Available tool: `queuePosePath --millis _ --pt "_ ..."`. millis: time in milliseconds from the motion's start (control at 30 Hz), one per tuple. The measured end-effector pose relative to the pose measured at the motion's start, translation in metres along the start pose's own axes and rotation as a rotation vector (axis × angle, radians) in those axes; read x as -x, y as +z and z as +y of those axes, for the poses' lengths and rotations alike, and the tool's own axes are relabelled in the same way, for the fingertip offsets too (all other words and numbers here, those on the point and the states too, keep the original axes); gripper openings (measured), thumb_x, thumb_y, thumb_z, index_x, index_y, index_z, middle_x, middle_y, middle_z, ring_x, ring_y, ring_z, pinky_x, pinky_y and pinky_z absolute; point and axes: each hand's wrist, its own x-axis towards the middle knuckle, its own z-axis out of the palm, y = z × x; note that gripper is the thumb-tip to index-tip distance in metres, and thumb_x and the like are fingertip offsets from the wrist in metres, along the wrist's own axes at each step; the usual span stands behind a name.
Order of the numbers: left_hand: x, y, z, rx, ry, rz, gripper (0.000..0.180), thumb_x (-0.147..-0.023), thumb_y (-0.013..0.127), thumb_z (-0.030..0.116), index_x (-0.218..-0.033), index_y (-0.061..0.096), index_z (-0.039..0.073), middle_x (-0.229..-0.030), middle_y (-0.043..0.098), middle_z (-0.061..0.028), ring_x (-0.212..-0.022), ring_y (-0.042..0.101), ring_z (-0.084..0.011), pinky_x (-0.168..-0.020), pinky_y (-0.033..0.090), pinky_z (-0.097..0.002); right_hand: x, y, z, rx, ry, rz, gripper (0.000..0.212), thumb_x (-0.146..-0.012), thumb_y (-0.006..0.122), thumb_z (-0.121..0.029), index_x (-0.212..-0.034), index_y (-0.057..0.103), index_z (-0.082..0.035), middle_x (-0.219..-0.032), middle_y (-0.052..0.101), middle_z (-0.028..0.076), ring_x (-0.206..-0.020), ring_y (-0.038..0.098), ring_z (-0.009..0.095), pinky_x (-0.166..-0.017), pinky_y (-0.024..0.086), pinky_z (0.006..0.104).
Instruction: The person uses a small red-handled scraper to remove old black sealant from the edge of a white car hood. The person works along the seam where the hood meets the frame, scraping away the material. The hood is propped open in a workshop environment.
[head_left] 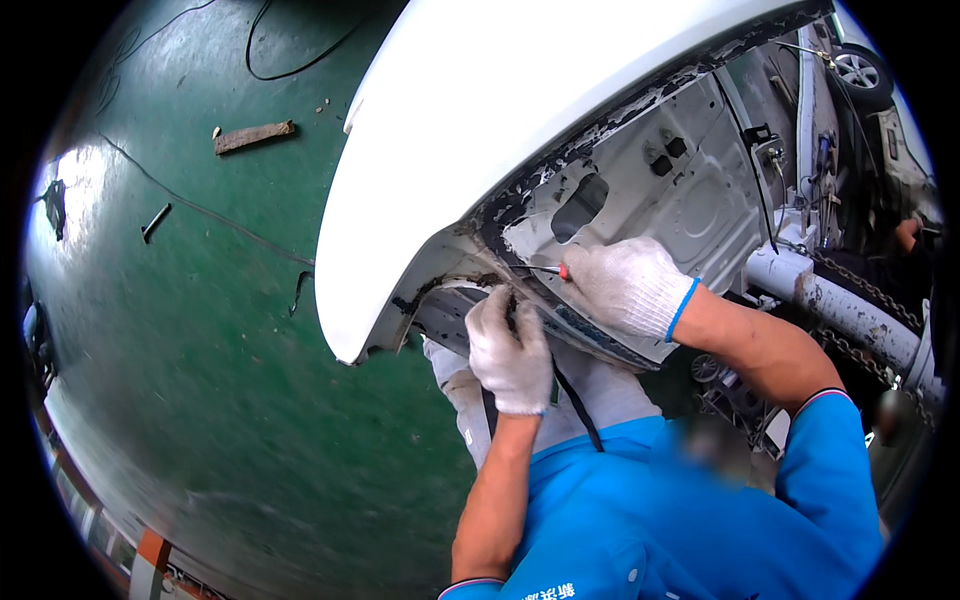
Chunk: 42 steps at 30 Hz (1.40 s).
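Observation:
A white car body panel spreads in front of me, with a bare inner metal section on its right. Dark, flaking sealant runs along the seam between them. My right hand, in a white knit glove, is closed on a screwdriver with a red handle; its thin shaft points left at the seam. My left hand, gloved too, is at the lower edge of the panel, just below the screwdriver's tip. Its fingers are bent together; whatever they hold is hidden.
On the green floor at left lie a wooden block, a dark rod-shaped tool and a long cable. To the right are a thick white metal tube, chains and a car wheel.

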Motion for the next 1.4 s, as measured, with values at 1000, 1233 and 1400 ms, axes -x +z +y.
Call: queuePosePath --millis 1000,1233,1400 --pt "0.032 0.015 0.047 0.076 0.157 -0.171 0.071 -0.081 0.065 -0.001 -0.15 0.05 -0.006 -0.144 0.058 -0.0318 -0.132 0.06 -0.05 -0.105 0.055 -0.0508 0.013 0.018 0.003 0.24 -0.131 -0.032 0.013 -0.092 0.062 -0.021 -0.097 0.062 -0.008 -0.073 0.072 0.014 -0.067 0.075 0.032 -0.056 0.058 0.0463" --pt "-0.016 -0.001 0.01 0.0 0.204 -0.069 0.058 -0.084 0.074 -0.003 -0.14 0.064 0.005 -0.122 0.066 -0.0226 -0.109 0.069 -0.0397 -0.087 0.062 -0.0447 0.023 0.018 -0.007 0.428 -0.189 0.143 0.018 -0.083 0.07 -0.021 -0.095 0.062 -0.011 -0.074 0.066 0.006 -0.06 0.072 0.026 -0.049 0.054 0.0424" --pt "-0.01 0.005 -0.007 0.068 0.095 -0.044 0.025 -0.088 0.08 0.003 -0.112 0.073 0.004 -0.099 0.073 -0.0155 -0.089 0.073 -0.0333 -0.083 0.059 -0.0403 0.02 0.007 0.001 0.194 -0.127 0.059 0.018 -0.093 0.066 -0.027 -0.095 0.062 -0.009 -0.075 0.069 0.012 -0.064 0.073 0.032 -0.055 0.057 0.0466"
